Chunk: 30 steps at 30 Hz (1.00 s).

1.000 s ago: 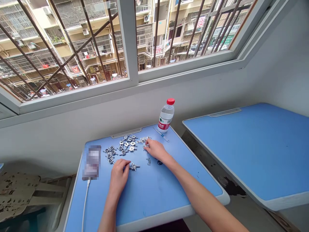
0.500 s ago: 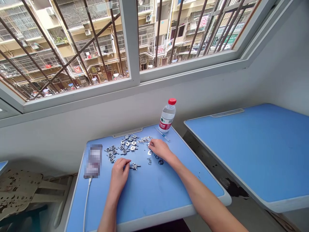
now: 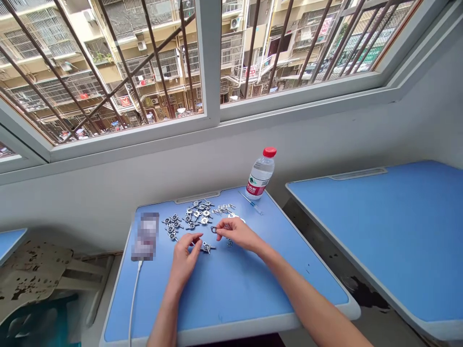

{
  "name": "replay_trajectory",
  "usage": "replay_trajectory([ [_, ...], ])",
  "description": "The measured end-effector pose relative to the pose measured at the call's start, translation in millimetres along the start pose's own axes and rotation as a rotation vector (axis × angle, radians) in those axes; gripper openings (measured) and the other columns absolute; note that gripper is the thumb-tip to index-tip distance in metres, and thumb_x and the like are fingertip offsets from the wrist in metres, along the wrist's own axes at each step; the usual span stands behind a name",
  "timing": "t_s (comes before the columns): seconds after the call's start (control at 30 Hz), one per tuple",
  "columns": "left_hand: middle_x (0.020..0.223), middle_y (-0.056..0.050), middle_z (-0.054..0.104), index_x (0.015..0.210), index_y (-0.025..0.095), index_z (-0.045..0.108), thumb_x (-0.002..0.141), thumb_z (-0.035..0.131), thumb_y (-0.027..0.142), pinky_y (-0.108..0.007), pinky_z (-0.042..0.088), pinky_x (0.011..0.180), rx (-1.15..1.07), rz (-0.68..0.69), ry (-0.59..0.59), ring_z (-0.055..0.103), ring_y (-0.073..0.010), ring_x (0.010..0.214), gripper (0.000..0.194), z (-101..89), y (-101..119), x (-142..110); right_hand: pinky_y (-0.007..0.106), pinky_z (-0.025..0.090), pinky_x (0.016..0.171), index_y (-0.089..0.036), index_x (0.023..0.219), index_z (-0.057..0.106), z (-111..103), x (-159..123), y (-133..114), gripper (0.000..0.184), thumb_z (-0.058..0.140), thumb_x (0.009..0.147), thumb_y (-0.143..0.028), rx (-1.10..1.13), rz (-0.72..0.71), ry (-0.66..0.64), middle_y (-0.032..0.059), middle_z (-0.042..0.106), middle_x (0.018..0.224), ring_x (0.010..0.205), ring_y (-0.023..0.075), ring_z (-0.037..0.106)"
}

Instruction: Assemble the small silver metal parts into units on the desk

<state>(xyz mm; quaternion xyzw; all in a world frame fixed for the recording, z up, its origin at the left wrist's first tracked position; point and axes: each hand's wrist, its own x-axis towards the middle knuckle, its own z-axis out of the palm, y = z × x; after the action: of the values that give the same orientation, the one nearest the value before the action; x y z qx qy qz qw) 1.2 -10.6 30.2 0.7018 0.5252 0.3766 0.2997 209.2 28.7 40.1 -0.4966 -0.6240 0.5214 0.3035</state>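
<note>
My right hand [image 3: 238, 233] pinches a small dark flat plate [image 3: 213, 230] with a hole in it, held just above the blue desk. Close by on the left, my left hand [image 3: 186, 251] rests at the desk with thumb and forefinger apart. At its fingertips lies a small metal fitting [image 3: 207, 247] with a round body and thin rods. Behind both hands spread several similar metal fittings [image 3: 197, 213]. Some tiny metal screws [image 3: 230, 243] lie beneath my right hand, which partly covers them. Pale flat plates [image 3: 232, 216] show just past its knuckles.
A water bottle [image 3: 261, 174] with a red cap stands at the back right, beside a thin blue screwdriver-like tool [image 3: 251, 202]. At the left lies a blurred phone [image 3: 145, 236] with a white cable [image 3: 133, 301]. Another blue desk [image 3: 379, 231] stands to the right, across a gap.
My right hand has moved left and nearer, bringing the dark plate from the loose parts toward the fitting. My left thumb and forefinger have spread apart. The view has shifted slightly.
</note>
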Motion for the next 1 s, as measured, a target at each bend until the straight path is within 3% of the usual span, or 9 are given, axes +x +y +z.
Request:
replay_trajectory([
  [0.13,0.086,-0.005,0.068,0.103,0.019,0.068,0.089,0.052,0.033,-0.029,0.049,0.073,-0.057,-0.016,-0.002,0.06,-0.0169,0.077,0.026,0.2,2.9,-0.2,0.023,0.031,0.052,-0.016,0.075,0.066,10.0,-2.1,2.5,0.016,0.061,0.075,-0.031,0.033,0.015,-0.101,0.0015,0.069,0.063,0.053,0.011,0.044],
  [0.4,0.069,-0.002,0.061,0.069,0.019,0.058,0.087,0.051,0.033,-0.026,0.045,0.064,-0.023,-0.008,-0.081,0.055,-0.0155,0.068,0.025,3.6,7.7,-0.4,0.022,0.035,0.055,-0.017,0.074,0.066,23.4,-10.0,0.6,0.013,0.057,0.077,-0.025,0.009,0.027,-0.202,-0.0006,0.066,0.061,0.057,0.0115,0.048],
  [0.73,0.07,-0.002,0.061,0.07,0.019,0.057,0.088,0.048,0.034,-0.026,0.043,0.063,0.028,-0.023,-0.069,0.055,-0.0156,0.067,0.024,8.4,0.9,-1.1,0.022,0.038,0.059,-0.018,0.076,0.067,25.1,-14.5,-4.3,0.012,0.054,0.076,-0.019,-0.092,0.021,-0.094,-0.0013,0.069,0.068,0.064,0.0127,0.053],
  [1.0,0.075,-0.003,0.063,0.077,0.02,0.06,0.088,0.047,0.03,-0.028,0.045,0.065,0.038,-0.067,0.028,0.057,-0.0171,0.072,0.02,4.3,-3.5,0.6,0.022,0.035,0.056,-0.02,0.067,0.066,20.2,-19.3,-9.2,0.011,0.057,0.073,-0.017,-0.273,0.039,-0.183,-0.0028,0.065,0.065,0.062,0.0122,0.053],
])
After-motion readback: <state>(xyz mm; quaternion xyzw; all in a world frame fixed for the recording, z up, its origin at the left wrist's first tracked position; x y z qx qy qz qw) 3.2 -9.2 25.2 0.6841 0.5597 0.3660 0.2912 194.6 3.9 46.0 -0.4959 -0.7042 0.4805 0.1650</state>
